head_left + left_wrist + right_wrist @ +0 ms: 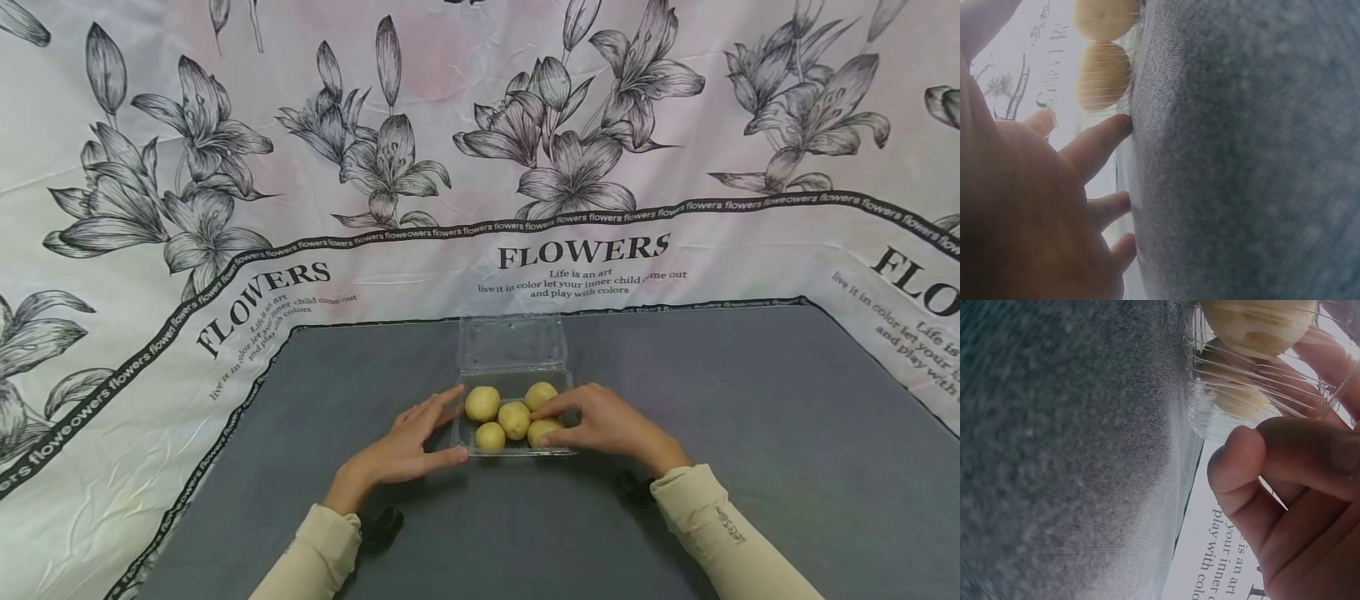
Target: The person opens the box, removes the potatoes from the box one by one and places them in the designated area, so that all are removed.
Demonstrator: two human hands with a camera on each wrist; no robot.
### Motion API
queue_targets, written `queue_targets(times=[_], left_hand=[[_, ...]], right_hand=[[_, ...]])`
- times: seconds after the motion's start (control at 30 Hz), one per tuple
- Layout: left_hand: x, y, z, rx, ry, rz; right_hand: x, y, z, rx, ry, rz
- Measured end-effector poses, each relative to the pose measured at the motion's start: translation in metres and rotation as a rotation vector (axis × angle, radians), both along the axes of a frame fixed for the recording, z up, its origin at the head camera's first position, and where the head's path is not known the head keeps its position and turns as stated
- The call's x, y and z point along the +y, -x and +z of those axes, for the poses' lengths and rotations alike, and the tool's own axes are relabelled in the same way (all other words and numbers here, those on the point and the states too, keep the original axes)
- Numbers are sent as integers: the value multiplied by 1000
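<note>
A clear plastic clamshell box (512, 452) sits on the grey table with its lid (512, 343) folded back. Inside lie several yellow, lemon-like fruits, including a back-left lemon (482, 403), a middle lemon (514, 420) and a front-left lemon (490, 437). My right hand (603, 421) reaches over the box's right side and pinches the front-right lemon (542, 430) between thumb and fingers; its other fingers (1238, 459) curl outside the plastic wall. Along the left side, my left hand (401, 450) has its fingers spread, with fingertips (1124, 124) at the wall and table.
Behind the table (360, 367) hangs a white cloth (420, 283) printed with flowers and lettering. A back-right lemon (540, 395) lies near the right fingers. Dark straps or devices (382, 527) show at both wrists.
</note>
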State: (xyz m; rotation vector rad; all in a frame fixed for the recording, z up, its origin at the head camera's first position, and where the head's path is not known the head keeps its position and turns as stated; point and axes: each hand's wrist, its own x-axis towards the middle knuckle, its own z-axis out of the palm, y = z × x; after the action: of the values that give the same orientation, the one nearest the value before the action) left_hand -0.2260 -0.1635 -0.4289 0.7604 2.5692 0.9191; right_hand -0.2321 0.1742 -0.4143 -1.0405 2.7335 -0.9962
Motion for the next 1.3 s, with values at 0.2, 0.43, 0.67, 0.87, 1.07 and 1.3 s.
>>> queue_targets(times=[0.2, 0.43, 0.67, 0.87, 1.07, 1.3], left_hand=[[-1, 0, -1, 13, -1, -4], [-1, 1, -1, 15, -4, 1], [0, 1, 0, 19, -6, 1], [-1, 1, 0, 4, -9, -2], [-1, 0, 0, -5, -3, 3], [0, 0, 1, -11, -9, 8]], right_hand=[[-2, -1, 1, -3, -4, -16], [-2, -1, 1, 7, 2, -18], [-2, -2, 2, 32, 14, -36], [-3, -4, 2, 54, 17, -51], [-2, -5, 3, 59, 34, -59], [2, -3, 6, 45, 60, -77]])
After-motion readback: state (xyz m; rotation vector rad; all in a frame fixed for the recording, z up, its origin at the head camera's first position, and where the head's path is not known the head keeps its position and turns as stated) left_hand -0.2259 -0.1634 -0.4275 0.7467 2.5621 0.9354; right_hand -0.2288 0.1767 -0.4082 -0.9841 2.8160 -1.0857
